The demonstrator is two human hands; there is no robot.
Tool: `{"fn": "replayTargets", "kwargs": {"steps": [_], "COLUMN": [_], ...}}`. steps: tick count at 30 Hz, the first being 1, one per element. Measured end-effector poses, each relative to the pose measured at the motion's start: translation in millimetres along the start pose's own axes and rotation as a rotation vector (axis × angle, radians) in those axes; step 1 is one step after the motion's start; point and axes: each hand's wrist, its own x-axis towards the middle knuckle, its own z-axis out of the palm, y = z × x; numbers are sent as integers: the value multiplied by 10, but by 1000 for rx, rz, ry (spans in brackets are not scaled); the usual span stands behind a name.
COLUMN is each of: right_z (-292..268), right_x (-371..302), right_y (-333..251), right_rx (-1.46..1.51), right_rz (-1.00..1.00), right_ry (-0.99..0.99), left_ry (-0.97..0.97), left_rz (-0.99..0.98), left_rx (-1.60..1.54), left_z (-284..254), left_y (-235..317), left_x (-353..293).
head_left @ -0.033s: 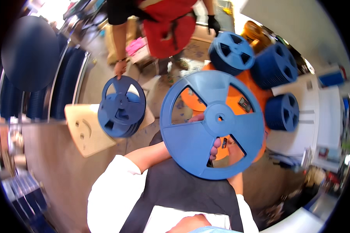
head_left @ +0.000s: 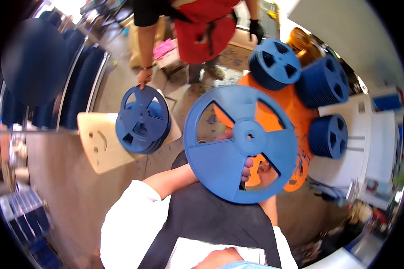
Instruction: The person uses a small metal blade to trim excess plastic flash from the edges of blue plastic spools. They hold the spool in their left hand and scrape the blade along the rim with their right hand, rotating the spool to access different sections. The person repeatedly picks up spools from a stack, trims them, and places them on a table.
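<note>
Concrete floor, grey and scuffed, filled the workshop below the person, with an orange stool (head_left: 296,112) as the landmark in the middle of things. Directly over that stool the person held up a large blue reel (head_left: 240,143), a flat plastic disc with a round hub, a small centre hole and three wedge-shaped cut-outs. The left hand (head_left: 246,167) gripped it from behind, fingertips curled through one cut-out near the hub and closed on the flange. The right hand (head_left: 268,175) was mostly hidden behind the reel; whether it was closed on the disc could not be told.

Judging by its thin moulded flanges, the reel would be light and fairly stiff, though the broad faces might flex, and the smooth plastic could slip; the spokes beside the hub or the rim looked the surest places to hold.

Beyond the stool and to its right stood three stacks of blue reels (head_left: 321,80), ribbed at their edges. Left of the stool a smaller reel stack (head_left: 142,120) rested on a pale wooden seat (head_left: 98,148) with a smiling face cut into it. Another person in a red apron (head_left: 202,31) stood beyond the stool, one bare hand (head_left: 143,77) hanging just above that stack.
</note>
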Motion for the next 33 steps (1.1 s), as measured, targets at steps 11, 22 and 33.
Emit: {"fn": "replayTargets", "kwargs": {"steps": [11, 22, 33], "right_z": [-183, 28, 19], "right_x": [719, 243, 99], "right_y": [714, 501, 955], "right_rx": [-573, -892, -616], "right_rz": [248, 148, 63], "right_ry": [171, 252, 302], "left_ry": [1598, 2994, 3159], "left_rz": [1364, 478, 276], "left_rx": [492, 817, 1911], "left_z": [-228, -814, -1326], "left_y": [-63, 2017, 2532], "left_x": [-2536, -4113, -3169]}}
